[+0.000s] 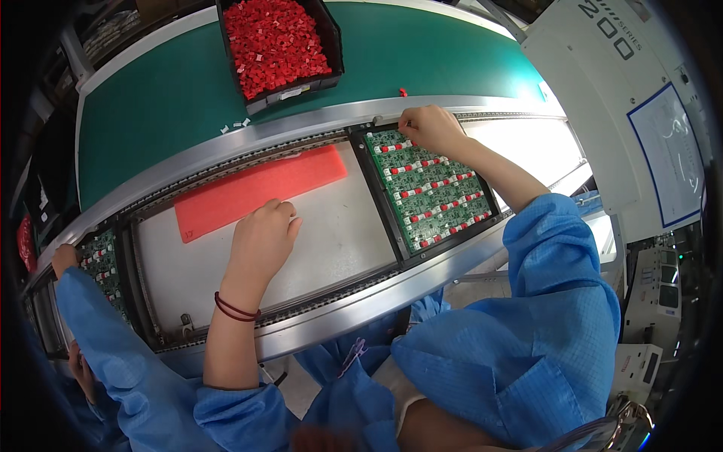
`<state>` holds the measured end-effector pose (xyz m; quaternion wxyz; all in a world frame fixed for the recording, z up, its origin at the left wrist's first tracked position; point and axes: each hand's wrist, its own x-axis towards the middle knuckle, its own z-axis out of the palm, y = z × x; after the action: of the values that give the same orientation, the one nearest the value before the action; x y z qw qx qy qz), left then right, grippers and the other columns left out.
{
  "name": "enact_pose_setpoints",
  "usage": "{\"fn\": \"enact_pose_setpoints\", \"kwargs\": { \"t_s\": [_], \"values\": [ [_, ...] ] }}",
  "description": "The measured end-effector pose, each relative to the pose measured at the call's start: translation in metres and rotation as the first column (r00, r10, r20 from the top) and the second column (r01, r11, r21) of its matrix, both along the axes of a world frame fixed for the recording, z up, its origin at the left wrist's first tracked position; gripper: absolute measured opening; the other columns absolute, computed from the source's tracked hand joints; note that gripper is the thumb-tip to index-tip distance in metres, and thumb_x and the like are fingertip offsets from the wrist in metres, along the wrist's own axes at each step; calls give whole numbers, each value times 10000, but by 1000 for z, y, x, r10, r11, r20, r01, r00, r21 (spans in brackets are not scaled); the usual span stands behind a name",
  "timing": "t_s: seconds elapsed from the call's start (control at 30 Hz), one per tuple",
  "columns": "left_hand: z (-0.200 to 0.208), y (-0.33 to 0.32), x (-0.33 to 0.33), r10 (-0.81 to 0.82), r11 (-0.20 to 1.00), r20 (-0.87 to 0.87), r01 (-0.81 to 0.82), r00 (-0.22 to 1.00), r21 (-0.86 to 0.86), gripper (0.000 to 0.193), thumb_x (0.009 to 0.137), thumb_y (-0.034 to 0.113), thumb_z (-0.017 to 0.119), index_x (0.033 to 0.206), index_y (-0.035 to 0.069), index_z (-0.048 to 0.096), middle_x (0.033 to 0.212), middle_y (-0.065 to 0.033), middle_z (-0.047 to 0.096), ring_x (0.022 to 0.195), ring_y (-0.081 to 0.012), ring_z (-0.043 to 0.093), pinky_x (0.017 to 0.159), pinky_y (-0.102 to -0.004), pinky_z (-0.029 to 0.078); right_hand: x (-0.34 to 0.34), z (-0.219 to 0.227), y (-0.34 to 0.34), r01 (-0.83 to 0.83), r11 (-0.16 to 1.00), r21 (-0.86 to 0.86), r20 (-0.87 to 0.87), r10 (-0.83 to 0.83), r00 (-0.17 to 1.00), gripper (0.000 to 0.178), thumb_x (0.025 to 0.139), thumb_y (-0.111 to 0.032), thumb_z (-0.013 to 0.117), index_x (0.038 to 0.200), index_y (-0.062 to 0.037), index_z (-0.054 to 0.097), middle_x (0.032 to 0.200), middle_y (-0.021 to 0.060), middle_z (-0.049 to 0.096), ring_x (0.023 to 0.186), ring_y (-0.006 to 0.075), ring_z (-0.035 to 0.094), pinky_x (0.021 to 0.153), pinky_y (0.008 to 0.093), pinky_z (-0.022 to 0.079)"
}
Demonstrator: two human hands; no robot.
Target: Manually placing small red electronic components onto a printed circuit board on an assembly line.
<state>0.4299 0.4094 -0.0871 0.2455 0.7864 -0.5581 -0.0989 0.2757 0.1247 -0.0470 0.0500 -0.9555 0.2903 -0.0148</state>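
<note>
My right hand (434, 129) is at the far edge of a green circuit board (422, 192), fingertips pinched together over its top row. What lies between them is hidden. Rows of small white and red connectors (431, 185) cover the board, which sits in a black frame (382, 202) on the conveyor. My left hand (263, 239) hovers over the bare conveyor section, close to the near edge of a flat pink foam strip (260, 188). Its fingers are curled in, and I cannot see what they hold, if anything.
A black bin (331, 38) full of red connectors (275, 45) stands on the green work surface (166, 109) beyond the rail. Loose white pieces (235, 126) and a red one (403, 93) lie there. At left, a co-worker's hand (65, 258) touches another board (102, 264). A large white machine (602, 98) stands right.
</note>
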Motion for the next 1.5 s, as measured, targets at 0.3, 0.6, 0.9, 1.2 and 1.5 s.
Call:
{"fn": "enact_pose_setpoints", "kwargs": {
  "t_s": [0.3,0.6,0.9,1.2,1.5],
  "values": [
    [4,5,2,5,1000,13,-6,1000,11,150,777,153,603,808,6,610,826,-128,613,738,-295,606,661,-380,495,1,-3,1,-48,994,-102,1,49,999,131,772,-171,600,846,-75,652,729,87,653,676,262,626,640,366,489],
    [7,8,2,-3,1000,28,2,1000,23,152,782,158,598,815,10,605,818,-122,608,746,-287,604,663,-376,492,-4,1,-7,-72,992,106,61,65,996,189,799,-193,605,850,-23,671,696,111,650,626,232,625,615,337,483],
    [6,8,5,9,999,8,-9,1000,42,144,784,151,594,813,10,601,829,-123,609,760,-297,601,668,-387,490,-1,8,86,-237,953,190,-33,248,968,317,802,-339,600,703,-48,525,611,103,562,641,313,580,593,422,446],
    [5,14,16,27,999,-9,-27,1000,40,143,794,148,586,826,11,611,849,-131,611,764,-305,599,672,-392,489,-3,-6,78,-137,980,144,36,133,990,343,731,-312,658,721,-64,422,607,97,491,567,277,511,538,392,388],
    [-35,53,70,4,999,-25,-5,1000,-37,138,781,126,589,818,-6,602,775,-133,597,706,-281,587,643,-365,465,-26,-29,42,331,939,88,-120,-320,940,463,694,-439,690,822,-51,473,668,113,567,675,259,586,601,389,440]
  ]
}}
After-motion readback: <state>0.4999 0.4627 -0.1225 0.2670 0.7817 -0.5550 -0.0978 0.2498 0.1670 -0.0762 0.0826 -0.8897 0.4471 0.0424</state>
